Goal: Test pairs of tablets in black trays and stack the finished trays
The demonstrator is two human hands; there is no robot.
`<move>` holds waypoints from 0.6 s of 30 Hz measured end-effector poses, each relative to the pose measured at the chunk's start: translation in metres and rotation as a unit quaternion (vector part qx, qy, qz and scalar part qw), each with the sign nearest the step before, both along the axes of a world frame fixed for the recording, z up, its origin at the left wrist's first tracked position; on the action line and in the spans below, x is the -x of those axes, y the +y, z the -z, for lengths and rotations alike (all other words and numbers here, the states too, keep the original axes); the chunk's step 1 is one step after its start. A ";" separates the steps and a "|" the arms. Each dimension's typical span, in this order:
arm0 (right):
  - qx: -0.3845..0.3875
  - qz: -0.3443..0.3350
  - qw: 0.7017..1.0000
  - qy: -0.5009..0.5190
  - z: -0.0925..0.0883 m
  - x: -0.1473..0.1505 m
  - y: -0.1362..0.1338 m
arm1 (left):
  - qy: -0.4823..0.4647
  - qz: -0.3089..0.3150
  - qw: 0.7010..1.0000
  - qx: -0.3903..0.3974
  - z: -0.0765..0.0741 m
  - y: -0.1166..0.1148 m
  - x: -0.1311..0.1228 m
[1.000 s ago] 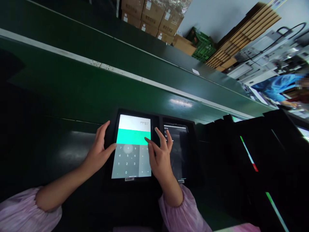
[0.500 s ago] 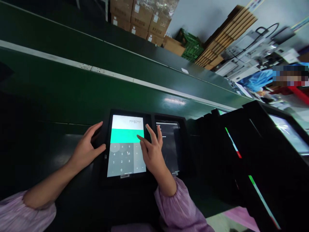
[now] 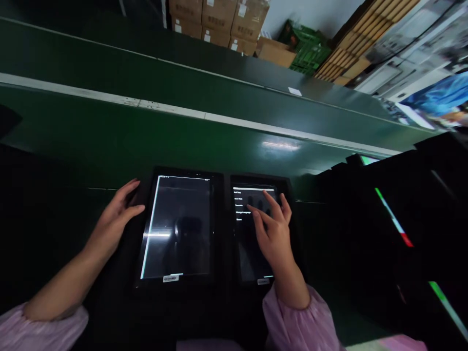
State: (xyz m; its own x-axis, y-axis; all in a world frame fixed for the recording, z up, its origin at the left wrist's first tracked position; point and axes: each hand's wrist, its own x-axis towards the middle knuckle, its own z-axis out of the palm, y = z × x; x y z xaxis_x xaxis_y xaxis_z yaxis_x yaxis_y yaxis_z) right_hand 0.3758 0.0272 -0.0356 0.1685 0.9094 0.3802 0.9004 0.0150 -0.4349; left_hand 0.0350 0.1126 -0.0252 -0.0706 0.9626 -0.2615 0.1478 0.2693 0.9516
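Observation:
Two black tablets lie side by side on the dark surface in front of me. The left tablet has a mostly dark screen with a bright line down its left edge and a light reflection. On the right tablet a short white text menu shows on black. My right hand is over that screen, index finger extended at the menu lines, the other fingers spread; whether the fingertip touches the glass I cannot tell. My left hand rests beside the left tablet's left edge, thumb and fingers apart, holding nothing.
Dark bulky units with lit, coloured screen edges stand at the right. Beyond the green bench with its pale strip are stacked cardboard boxes, a green crate and a pile of brown trays. Blue cloth shows far right.
My right hand has moved right, from the left tablet to the right one. The left screen went from a calculator to dark; the right one now shows a menu. The camera view has shifted.

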 end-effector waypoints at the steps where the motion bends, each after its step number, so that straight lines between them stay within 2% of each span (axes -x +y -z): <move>1: -0.011 0.001 1.000 0.005 -0.001 0.000 -0.001 | 0.011 -0.006 1.000 0.002 -0.002 0.003 -0.004; 6: -0.045 0.016 0.998 0.031 -0.005 -0.003 -0.005 | 0.063 -0.005 0.997 0.044 -0.008 0.015 -0.019; 13: -0.043 0.011 0.998 0.043 -0.008 -0.001 -0.006 | 0.151 -0.005 0.988 0.040 -0.011 0.027 -0.024; 18: -0.052 0.020 0.997 0.057 -0.010 -0.002 -0.004 | 0.143 -0.012 0.989 0.041 -0.011 0.027 -0.025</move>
